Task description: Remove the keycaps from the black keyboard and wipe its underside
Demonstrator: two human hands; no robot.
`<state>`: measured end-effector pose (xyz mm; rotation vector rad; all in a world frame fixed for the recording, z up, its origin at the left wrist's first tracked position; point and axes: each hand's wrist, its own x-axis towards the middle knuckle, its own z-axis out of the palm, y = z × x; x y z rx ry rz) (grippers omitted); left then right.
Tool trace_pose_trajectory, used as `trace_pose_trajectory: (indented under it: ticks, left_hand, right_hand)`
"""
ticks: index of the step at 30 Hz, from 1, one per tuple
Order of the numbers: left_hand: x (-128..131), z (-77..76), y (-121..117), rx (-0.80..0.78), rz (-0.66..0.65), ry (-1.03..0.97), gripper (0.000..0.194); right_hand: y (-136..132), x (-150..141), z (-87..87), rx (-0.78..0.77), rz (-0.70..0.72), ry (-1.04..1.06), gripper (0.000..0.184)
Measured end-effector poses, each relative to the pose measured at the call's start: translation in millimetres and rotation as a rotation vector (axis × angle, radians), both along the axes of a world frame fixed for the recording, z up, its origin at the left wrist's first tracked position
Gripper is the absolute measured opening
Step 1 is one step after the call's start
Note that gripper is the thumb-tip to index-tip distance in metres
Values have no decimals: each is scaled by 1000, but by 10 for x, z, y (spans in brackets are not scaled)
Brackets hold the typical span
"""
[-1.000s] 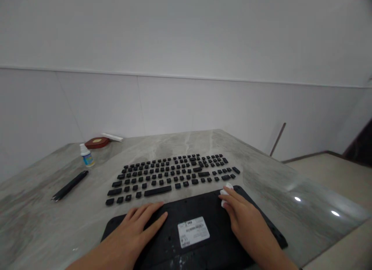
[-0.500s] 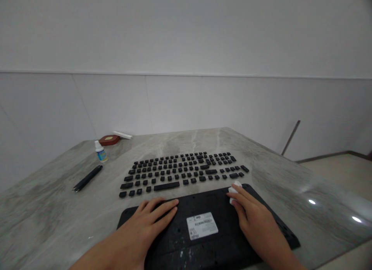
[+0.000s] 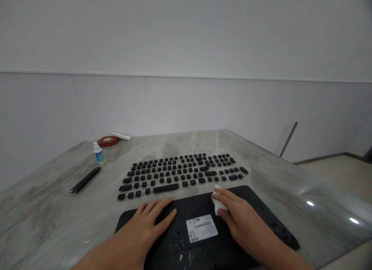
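Note:
A black keyboard base (image 3: 200,206) lies underside up at the table's near edge, with a white label (image 3: 202,228) on it and whitish specks below the label. My left hand (image 3: 151,221) rests flat on its left part, fingers spread. In my right hand (image 3: 241,212) a folded white tissue (image 3: 217,204) is pinched and pressed against the base near its far edge, right of the label. Beyond the base, loose black keycaps (image 3: 174,171) are laid out in rows, with the long spacebar (image 3: 166,188) in the closest row.
On the left of the marbled table (image 3: 72,223) stand a small white-capped bottle (image 3: 99,153) and a black tweezer-like tool (image 3: 85,180). Farther back are a reddish-brown box (image 3: 107,141) and a white strip (image 3: 121,136). A white wall (image 3: 186,103) rises behind.
My right hand has slid the tissue leftward along the base's far edge, toward the label. My left hand stays on the base, its fingers spread slightly wider.

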<state>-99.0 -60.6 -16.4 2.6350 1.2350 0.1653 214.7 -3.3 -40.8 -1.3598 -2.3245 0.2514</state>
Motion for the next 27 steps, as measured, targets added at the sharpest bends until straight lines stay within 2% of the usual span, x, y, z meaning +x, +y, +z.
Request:
trace_pose_trajectory:
  ticks: [3, 7, 9, 11, 14, 17, 20, 27]
  left_hand:
    - [-35, -54, 69, -20, -28, 13, 109]
    - [-52, -137, 155, -3, -45, -6, 108]
    - [-39, -139, 172, 0, -33, 14, 103]
    - [-22, -122, 173, -13, -19, 55, 98]
    - [-12, -105, 160, -23, -2, 81, 93]
    - [-23, -119, 142, -2, -15, 39, 101]
    - [-39, -153, 134, 32, -12, 9, 108]
    - [-62, -197, 158, 49, -38, 41, 103]
  right_hand:
    - [25, -246, 244, -55, 192, -29, 55]
    - [276, -580, 529, -73, 630, -34, 65]
    - [454, -720, 551, -47, 811, -73, 60]
    - [608, -829, 480, 7, 907, -45, 51]
    - [734, -912, 300, 91, 948, 90, 42]
    - [766, -905, 185, 109, 950, 153, 39]
    - [780, -866, 168, 104, 941, 164, 38]
    - [783, -881, 168, 125, 906, 174, 40]
